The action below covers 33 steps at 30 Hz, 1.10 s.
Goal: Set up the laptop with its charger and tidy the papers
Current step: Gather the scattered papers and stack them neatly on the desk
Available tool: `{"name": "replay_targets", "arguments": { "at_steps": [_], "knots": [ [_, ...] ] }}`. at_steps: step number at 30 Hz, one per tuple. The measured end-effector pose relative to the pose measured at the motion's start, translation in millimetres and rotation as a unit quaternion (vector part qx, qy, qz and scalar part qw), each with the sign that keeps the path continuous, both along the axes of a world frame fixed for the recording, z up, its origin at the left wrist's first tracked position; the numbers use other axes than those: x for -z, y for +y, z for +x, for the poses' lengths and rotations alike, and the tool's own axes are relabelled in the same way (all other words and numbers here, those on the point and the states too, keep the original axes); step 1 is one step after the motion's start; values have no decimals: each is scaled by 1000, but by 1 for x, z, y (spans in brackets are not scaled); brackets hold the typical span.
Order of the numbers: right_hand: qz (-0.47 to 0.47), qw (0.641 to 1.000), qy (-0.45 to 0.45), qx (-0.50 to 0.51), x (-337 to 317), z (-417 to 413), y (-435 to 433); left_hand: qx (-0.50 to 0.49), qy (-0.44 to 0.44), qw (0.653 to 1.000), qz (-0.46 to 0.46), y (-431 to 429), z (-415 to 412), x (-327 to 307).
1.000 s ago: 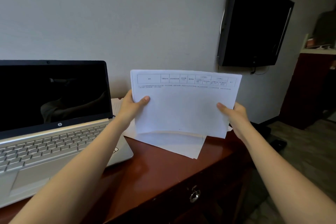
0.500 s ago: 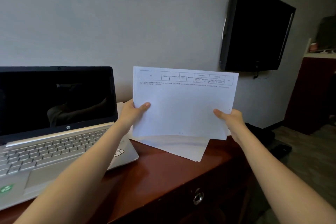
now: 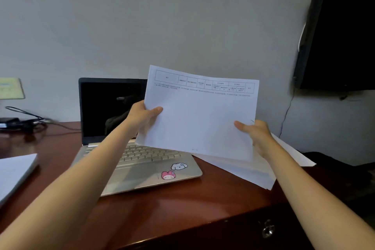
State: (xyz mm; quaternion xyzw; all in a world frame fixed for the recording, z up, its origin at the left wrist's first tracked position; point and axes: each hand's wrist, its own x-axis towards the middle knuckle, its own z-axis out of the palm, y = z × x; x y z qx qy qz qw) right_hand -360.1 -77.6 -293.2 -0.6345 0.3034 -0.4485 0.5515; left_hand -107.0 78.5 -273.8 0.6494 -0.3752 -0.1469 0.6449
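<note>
Room, head view: grey wall, red-brown worktop (image 3: 162,209), black wall screen (image 3: 341,42) at right.
Laptop: laptop (image 3: 142,170) sits open on the worktop with its lid up and its display dark; two stickers (image 3: 172,170) on the palm rest.
Charger: black charger brick (image 3: 11,123) at the far left of the worktop, well apart from the laptop. Its cable (image 3: 60,126) runs toward the laptop's left edge; cannot tell if it is plugged in.
Held sheets: white held sheets (image 3: 203,119) with a printed table along the top, lifted clear of the worktop, tilted, covering the display's right side.
Left grip: left grip (image 3: 142,116) pinches the sheets' left edge, thumb on the front, fingers behind.
Right grip: right grip (image 3: 253,132) pinches the right edge lower down, thumb on the front.
Loose papers: loose papers (image 3: 243,170) fanned unevenly on the worktop just right of the laptop, under the held sheets.
Second stack: second stack (image 3: 14,172) at the frame's left edge, on the worktop.
Done, likely: laptop opened and placed; paper gathering under way.
Left, likely: square up the held sheets, merge them with the loose papers and possibly the second stack, confirm the charger connection.
</note>
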Motion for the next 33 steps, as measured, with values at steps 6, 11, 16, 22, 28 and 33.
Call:
{"name": "replay_targets", "arguments": {
  "at_steps": [6,11,16,22,28,33],
  "knots": [
    [68,996,-26,-47,3,59,29,-55,-11,996,72,61,41,-5],
    [127,987,-59,-82,4,102,56,-100,64,992,53,119,65,-5],
    [158,979,-59,-118,5,144,89,-95,156,983,-33,161,66,3],
    [196,965,-44,-170,7,188,141,-161,300,923,-181,194,64,14],
    [186,955,-31,-229,13,231,196,-217,195,948,-125,232,57,25],
    [184,933,-5,-309,19,258,240,-289,191,928,-135,288,67,31]
  ]
}}
